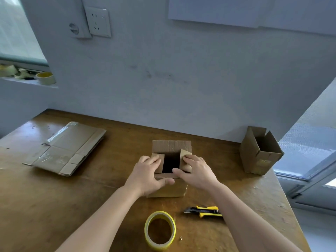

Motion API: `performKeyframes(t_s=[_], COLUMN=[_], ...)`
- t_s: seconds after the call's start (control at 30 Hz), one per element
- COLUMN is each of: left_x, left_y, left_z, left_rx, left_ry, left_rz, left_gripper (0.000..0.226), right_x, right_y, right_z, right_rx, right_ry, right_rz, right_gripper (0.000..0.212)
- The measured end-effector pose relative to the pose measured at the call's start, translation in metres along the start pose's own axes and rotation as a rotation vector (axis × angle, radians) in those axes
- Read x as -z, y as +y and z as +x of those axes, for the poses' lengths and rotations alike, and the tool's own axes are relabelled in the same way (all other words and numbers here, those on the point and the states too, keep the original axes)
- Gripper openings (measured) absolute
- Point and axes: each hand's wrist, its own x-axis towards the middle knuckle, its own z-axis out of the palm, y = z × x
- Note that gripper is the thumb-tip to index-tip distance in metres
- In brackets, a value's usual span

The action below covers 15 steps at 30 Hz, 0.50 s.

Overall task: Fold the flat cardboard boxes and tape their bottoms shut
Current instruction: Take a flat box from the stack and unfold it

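Bench centre | box (168,190) stands with its end up | left grip (147,173) and right grip (196,171), fingers flat and holding nothing, press side flaps (185,153) inward for taping | tape roll (160,214) and knife (205,210) lie ready near the front edge

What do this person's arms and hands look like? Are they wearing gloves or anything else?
No gloves: the left hand and the right hand are bare. Both forearms are bare too, with no sleeve showing down to the bottom edge of the picture. No watch, bracelet or ring shows on either wrist or hand.
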Motion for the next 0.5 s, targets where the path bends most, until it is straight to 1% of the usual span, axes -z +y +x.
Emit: performKeyframes(t_s=[0.03,0.07,0.1,0.13,0.17,0.27,0.33,0.37,0.4,0.43,0.5], left_x=[0.001,0.002,0.002,0.002,0.002,0.004,0.006,0.007,0.007,0.007,0.006], left_y=[-0.003,-0.005,-0.006,-0.006,-0.006,-0.005,-0.004,-0.003,-0.003,-0.004,-0.006], left_z=[0.001,0.003,0.005,0.008,0.011,0.022,0.026,0.027,0.028,0.029,0.030], left_rx=[-0.008,-0.016,-0.020,-0.019,-0.011,0.060,0.097,0.115,0.129,0.138,0.142], left_ry=[-0.054,-0.092,-0.108,-0.106,-0.097,-0.109,-0.061,-0.019,0.012,0.028,0.029], left_rz=[0.093,0.171,0.218,0.225,0.187,-0.084,-0.207,-0.237,-0.262,-0.284,-0.309], left_gripper=[0.117,0.115,0.107,0.096,0.085,0.062,0.052,0.054,0.059,0.063,0.063], right_x=[0.003,0.006,0.008,0.010,0.011,0.013,0.014,0.014,0.014,0.014,0.011], right_y=[0.000,0.000,0.001,0.003,0.005,0.008,0.008,0.008,0.008,0.007,0.006], right_z=[0.001,0.003,0.004,0.006,0.009,0.014,0.014,0.013,0.013,0.013,0.014], right_rx=[0.005,0.019,0.036,0.045,0.044,0.055,0.091,0.096,0.094,0.090,0.083], right_ry=[-0.048,-0.091,-0.123,-0.136,-0.129,-0.056,-0.018,-0.001,0.015,0.034,0.070], right_rz=[-0.009,-0.050,-0.101,-0.125,-0.113,-0.053,-0.076,-0.079,-0.071,-0.057,-0.049], right_gripper=[0.103,0.116,0.121,0.117,0.107,0.068,0.042,0.031,0.023,0.021,0.029])
